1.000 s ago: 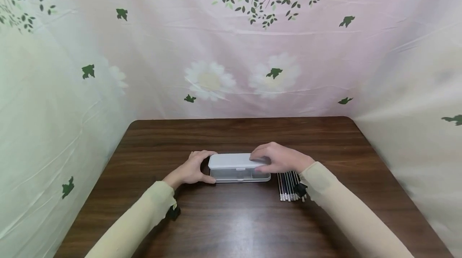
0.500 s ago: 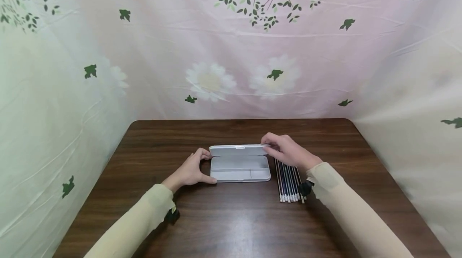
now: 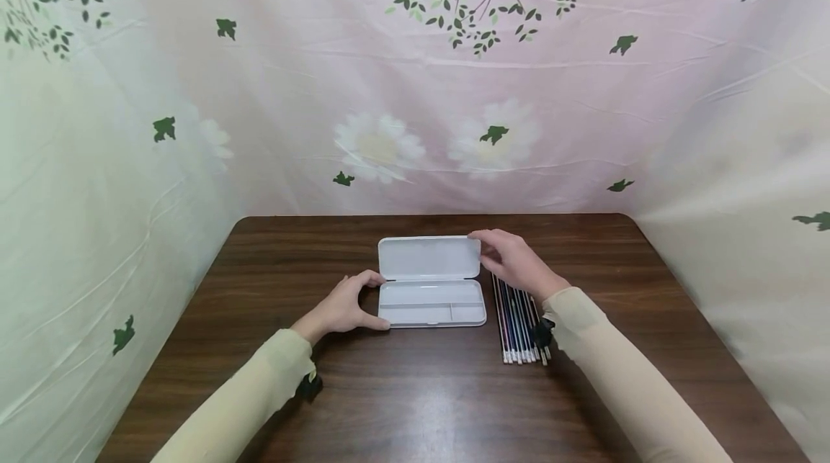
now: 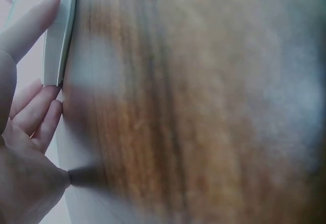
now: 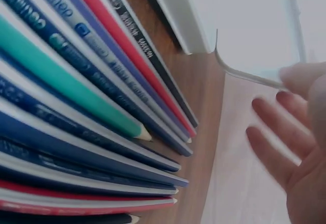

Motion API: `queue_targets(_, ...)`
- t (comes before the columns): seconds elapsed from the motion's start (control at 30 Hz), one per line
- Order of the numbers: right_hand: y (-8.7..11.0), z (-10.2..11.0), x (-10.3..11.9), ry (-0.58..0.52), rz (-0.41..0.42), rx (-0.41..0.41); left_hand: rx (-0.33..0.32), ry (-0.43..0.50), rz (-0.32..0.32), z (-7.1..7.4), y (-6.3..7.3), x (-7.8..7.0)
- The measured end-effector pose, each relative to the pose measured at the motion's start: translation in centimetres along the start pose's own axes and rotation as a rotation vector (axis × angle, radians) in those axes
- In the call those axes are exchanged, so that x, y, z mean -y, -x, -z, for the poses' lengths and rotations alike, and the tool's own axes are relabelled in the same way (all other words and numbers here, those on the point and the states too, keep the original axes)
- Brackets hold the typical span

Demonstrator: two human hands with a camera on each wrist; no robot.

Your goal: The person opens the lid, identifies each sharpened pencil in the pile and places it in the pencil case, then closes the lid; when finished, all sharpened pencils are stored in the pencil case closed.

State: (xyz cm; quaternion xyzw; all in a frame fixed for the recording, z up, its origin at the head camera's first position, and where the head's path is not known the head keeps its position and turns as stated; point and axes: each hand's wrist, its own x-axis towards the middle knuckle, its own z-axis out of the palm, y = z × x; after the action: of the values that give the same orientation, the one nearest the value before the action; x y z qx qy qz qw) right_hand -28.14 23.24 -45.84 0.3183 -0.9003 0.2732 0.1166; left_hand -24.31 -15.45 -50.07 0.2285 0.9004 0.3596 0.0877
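Observation:
A white pencil case (image 3: pixel 432 325) lies open at the middle of the table, its divided tray bare. Its lid (image 3: pixel 428 258) is tilted up and back from the rear hinge. My left hand (image 3: pixel 346 306) holds the case's left end, thumb at the front corner and fingers at the back. In the left wrist view that thumb (image 4: pixel 38 23) lies along the case's side. With the right hand (image 3: pixel 515 263) I hold the lid by its right edge. In the right wrist view the thumb (image 5: pixel 300 76) is at the lid's corner and the other fingers are spread below.
Several pencils (image 3: pixel 519 326) lie side by side just right of the case, under the right wrist, sharpened tips pointing away. The brown wooden table (image 3: pixel 415 398) ends at a printed curtain (image 3: pixel 415 88) behind and at both sides.
The lid has swung from nearly closed over the case to standing back, baring the compartments. My right hand has moved up and away with it; the left has stayed at the left end.

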Motion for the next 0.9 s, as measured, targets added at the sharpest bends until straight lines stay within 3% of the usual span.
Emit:
queue_targets(0.17,0.4,-0.4,0.1,0.149,-0.153,0.128,0.015,0.003,0.011,0.1,-0.1,-0.1)
queue_targets(0.27,0.4,-0.6,0.3,0.184,-0.198,0.165,0.021,0.012,0.020,0.3,-0.2,-0.2)
queue_targets(0.73,0.4,-1.4,0.0,0.218,-0.235,0.222,0.025,0.013,0.043,0.1,-0.2,-0.2)
queue_targets(0.9,0.7,-1.0,0.2,0.208,-0.228,0.199,0.034,0.020,0.047,0.2,-0.2,-0.3)
